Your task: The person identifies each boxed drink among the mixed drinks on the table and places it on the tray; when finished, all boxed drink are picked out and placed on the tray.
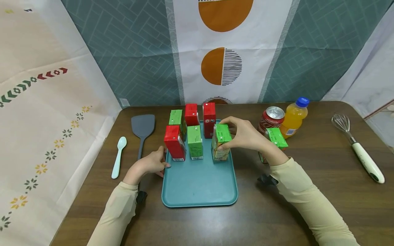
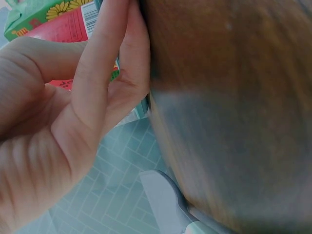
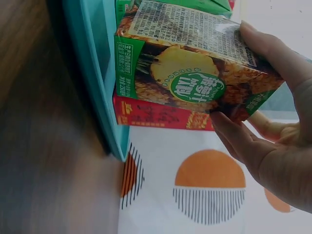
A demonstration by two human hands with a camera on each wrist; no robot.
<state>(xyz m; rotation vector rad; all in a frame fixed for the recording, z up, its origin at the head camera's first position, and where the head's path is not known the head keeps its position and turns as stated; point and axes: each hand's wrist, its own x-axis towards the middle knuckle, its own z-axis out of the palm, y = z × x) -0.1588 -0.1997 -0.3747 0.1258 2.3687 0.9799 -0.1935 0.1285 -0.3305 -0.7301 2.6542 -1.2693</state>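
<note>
My right hand (image 1: pixel 246 134) pinches a green juice carton with pineapple pictures (image 3: pixel 183 73) between thumb and fingers. This carton stands upright on the right part of a teal tray (image 1: pixel 200 184). At the tray's left rim is my left hand (image 1: pixel 150 162), its thumb over the rim and its fingers along the outside; they hold the edge. Other cartons stand on the tray: a front red carton (image 1: pixel 174 143), a light green carton (image 1: pixel 195 141), a back-left green carton (image 1: pixel 176 118), and two red cartons, one back-middle (image 1: pixel 192 114) and one back-right (image 1: pixel 209 119).
Right of the tray stand another green carton (image 1: pixel 276 137), partly behind my right forearm, a red soda can (image 1: pixel 271 119) and an orange juice bottle (image 1: pixel 293 118). A whisk (image 1: pixel 358 150) lies farther right. Left are a grey spatula (image 1: pixel 143 126) and a pale spoon (image 1: pixel 118 157).
</note>
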